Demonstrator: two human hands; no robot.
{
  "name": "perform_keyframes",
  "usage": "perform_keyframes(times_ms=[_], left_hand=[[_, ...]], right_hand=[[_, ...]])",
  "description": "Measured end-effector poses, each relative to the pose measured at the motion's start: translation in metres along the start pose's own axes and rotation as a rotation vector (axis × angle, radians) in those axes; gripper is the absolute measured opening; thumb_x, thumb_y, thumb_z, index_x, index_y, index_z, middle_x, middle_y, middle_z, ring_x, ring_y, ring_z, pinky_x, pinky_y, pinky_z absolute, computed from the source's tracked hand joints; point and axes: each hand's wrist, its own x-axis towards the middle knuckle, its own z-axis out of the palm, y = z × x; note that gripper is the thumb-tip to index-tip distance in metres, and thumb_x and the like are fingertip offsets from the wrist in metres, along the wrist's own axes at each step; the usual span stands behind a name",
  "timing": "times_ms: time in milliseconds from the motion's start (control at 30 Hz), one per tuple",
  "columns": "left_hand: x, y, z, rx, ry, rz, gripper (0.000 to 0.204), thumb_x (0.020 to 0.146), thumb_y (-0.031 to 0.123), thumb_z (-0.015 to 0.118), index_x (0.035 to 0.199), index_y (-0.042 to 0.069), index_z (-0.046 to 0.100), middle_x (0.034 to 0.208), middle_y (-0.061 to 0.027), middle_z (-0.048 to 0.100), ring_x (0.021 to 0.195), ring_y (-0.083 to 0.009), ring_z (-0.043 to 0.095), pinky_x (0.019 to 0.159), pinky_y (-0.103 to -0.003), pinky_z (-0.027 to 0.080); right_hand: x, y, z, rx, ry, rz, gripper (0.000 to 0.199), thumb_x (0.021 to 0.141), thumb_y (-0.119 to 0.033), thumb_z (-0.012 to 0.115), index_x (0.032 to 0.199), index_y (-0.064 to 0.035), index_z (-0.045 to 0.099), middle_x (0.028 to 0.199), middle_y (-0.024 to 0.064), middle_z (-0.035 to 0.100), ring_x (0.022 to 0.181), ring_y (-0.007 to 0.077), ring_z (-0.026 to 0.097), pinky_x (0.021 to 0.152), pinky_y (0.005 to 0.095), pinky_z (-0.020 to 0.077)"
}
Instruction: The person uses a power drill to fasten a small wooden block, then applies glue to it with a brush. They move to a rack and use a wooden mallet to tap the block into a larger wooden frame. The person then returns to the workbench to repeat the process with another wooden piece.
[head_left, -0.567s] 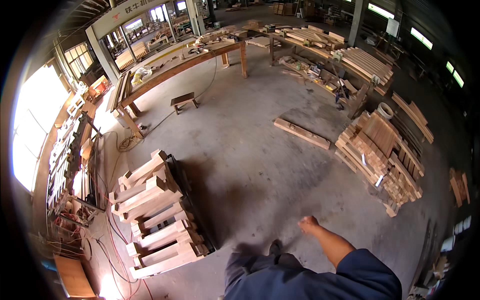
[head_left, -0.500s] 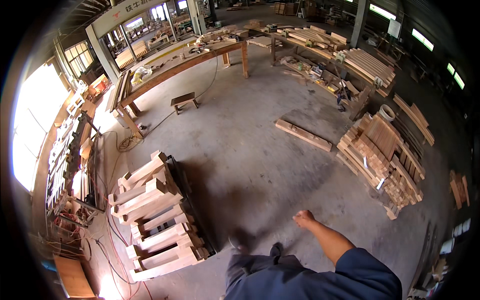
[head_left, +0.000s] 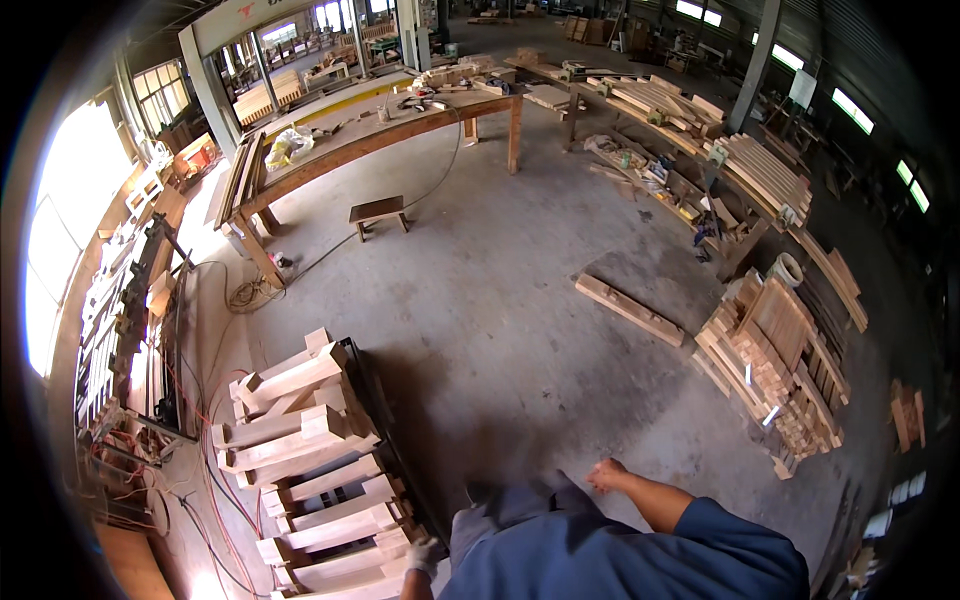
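My left hand [head_left: 426, 556], in a whitish glove, is at the lower edge beside the near end of a stack of pale wooden frames [head_left: 330, 425]. Its fingers are too blurred to make out, and I cannot tell whether it touches the wood. My bare right hand [head_left: 606, 476] hangs over the concrete floor in front of my right side. Its fingers are curled in, with nothing visible in them. The stacked frames have thick crosswise rails with gaps between them, and a dark edge runs along their right side.
A long workbench [head_left: 370, 138] stands at the far left, a small wooden stool [head_left: 378, 213] before it. One timber beam [head_left: 630, 308] lies on the floor at right, near a pile of cut wood [head_left: 775, 350]. Hoses and cables [head_left: 215, 470] trail along the left.
My left hand has come into view at the lower edge beside the wooden frames. My right hand is lower in the picture. The view has shifted, and the stacked frames appear lower.
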Motion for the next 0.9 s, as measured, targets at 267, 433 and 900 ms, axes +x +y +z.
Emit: perform_keyframes(times_ms=[267,433,900], left_hand=[[0.016,0.164,-0.008,-0.267,0.118,0.024,0.009,0.099,0.014,0.067,0.101,0.006,0.072,0.072,0.0,0.061,0.058,-0.0139,0.059,0.051,-0.029,0.048],[0.036,0.063,-0.002,0.723,0.096,0.135,0.033,0.099,0.029,0.056,0.122,0.012,0.073,0.103,-0.0104,0.072,0.1,-0.0304,0.067,0.088,-0.043,0.053],[-0.045,0.201,0.241,0.15,0.398,-0.429,0.051,0.094,0.056,0.061,0.124,0.018,0.076,0.133,-0.0133,0.07,0.13,-0.0368,0.061,0.117,-0.048,0.039]], right_hand=[[0.063,-0.086,-0.032,-0.025,-0.002,0.028,0.03,0.092,-0.036,0.072,0.101,-0.0077,0.078,0.083,0.0054,0.077,0.069,0.0167,0.075,0.067,0.0319,0.062],[0.128,-0.151,-0.071,-0.18,-0.146,-0.104,0.029,0.094,-0.03,0.076,0.108,-0.0041,0.078,0.092,0.0078,0.078,0.073,0.0169,0.074,0.063,0.0327,0.0615],[0.281,-0.342,-0.28,-0.135,-0.118,-0.109,0.016,0.099,-0.016,0.068,0.102,-0.0007,0.068,0.077,0.0084,0.069,0.057,0.0167,0.067,0.047,0.0313,0.0541]])
